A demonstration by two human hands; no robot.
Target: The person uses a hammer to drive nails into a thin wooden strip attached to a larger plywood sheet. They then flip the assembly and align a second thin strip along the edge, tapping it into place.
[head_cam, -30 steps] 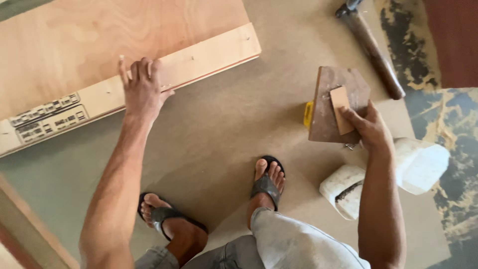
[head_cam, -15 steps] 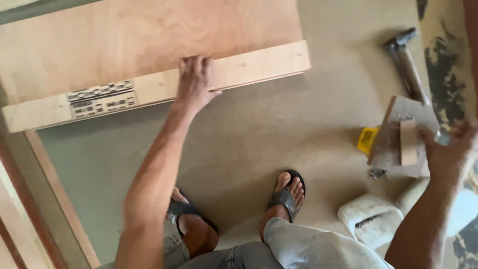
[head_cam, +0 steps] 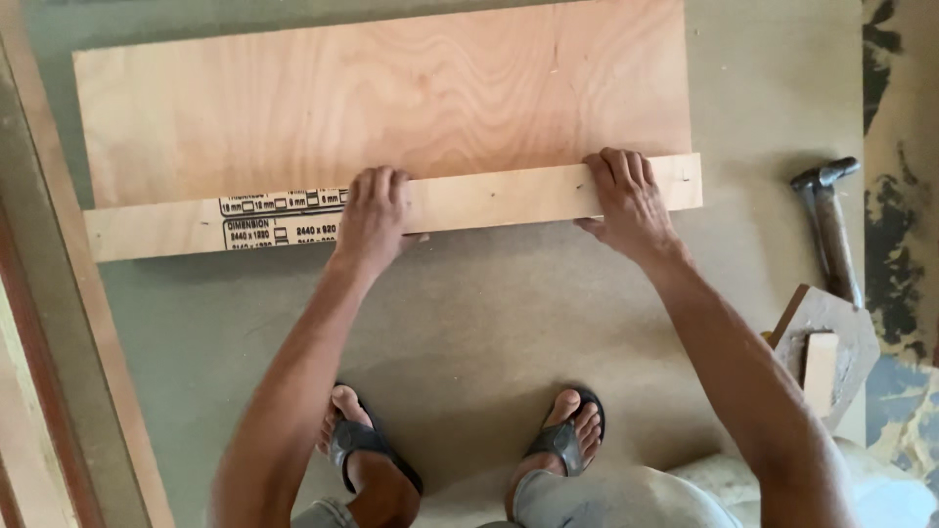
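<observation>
- Pressing flat on a pale wooden strip [head_cam: 489, 200], the left hand [head_cam: 374, 217] and right hand [head_cam: 626, 200] lie apart, fingers spread.
- Strip overlaps the plywood sheet's [head_cam: 391, 98] near edge on the floor [head_cam: 489, 323].
- Hammer [head_cam: 829, 225] lies right.

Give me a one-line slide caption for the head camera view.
Both hands, left hand and right hand, press a narrow wood strip along a plywood sheet; hammer nearby.

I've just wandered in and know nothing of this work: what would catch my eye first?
Both hands, left and right, press flat on a long pale plywood strip lying along the near edge of a broad reddish plywood sheet on the floor. A worn steel hammer lies to the right.
</observation>
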